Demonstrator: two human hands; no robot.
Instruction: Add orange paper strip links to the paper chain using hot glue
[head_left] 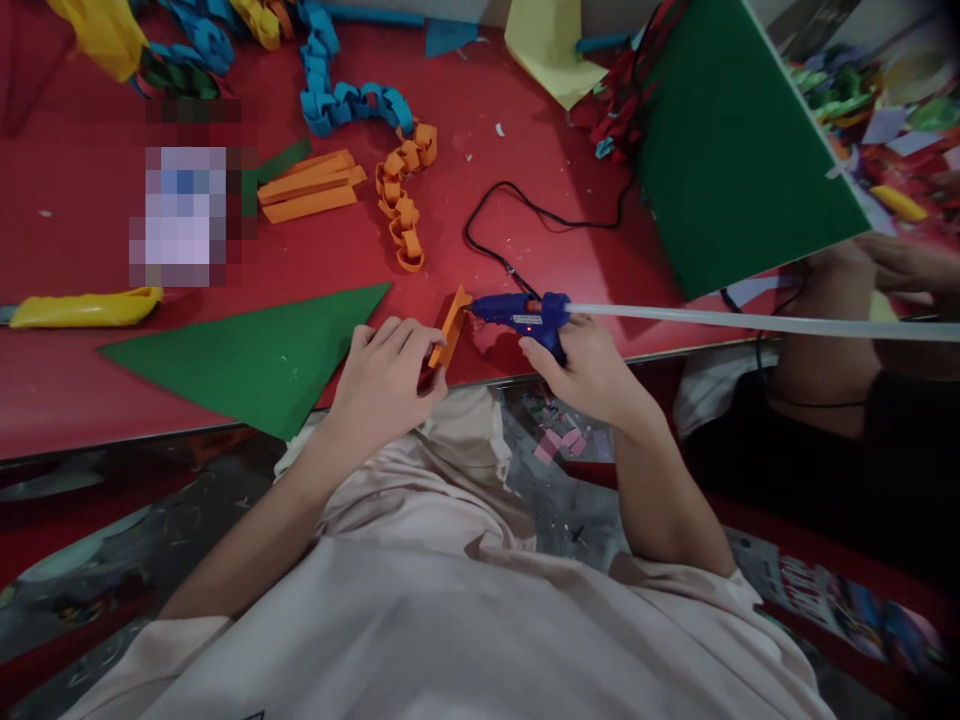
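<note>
My left hand (390, 378) pinches an orange paper strip (450, 330) near the front edge of the red table. My right hand (596, 372) is wrapped round the handle of a blue glue gun (517, 312). The gun's nozzle is at the strip's upper end, and a long whitish glue stick (720, 318) runs out of its back to the right. Beyond my hands lies an orange paper chain (399, 205), which meets a blue paper chain (352, 103). More orange strips (311, 190) lie in a small stack to the left of the orange chain.
A green paper triangle (255, 355) lies left of my left hand, near a yellow cutter (86, 308). The gun's black cord (540, 208) loops across the red table (45, 395). A green board (742, 150) leans at the right, beside another person's hand (911, 265).
</note>
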